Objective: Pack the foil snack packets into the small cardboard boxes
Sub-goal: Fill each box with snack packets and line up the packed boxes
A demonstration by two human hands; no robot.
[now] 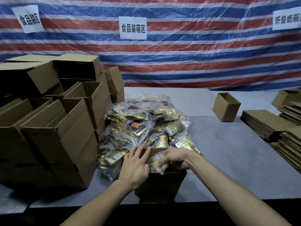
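Left hand (pixel 135 167) flat on small box (pixel 161 185) flap (pixel 156 151), right hand (pixel 175 160) gripping packets (pixel 154 162) inside

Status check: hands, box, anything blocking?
Left hand flat on box flap. Right hand grips packets inside box. Loose packet pile crowds box's far side.

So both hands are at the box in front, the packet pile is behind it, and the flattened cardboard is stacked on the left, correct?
No: the head view shows the flattened cardboard stacked on the right. Left hand and right hand are at the box in front, packet pile behind it.
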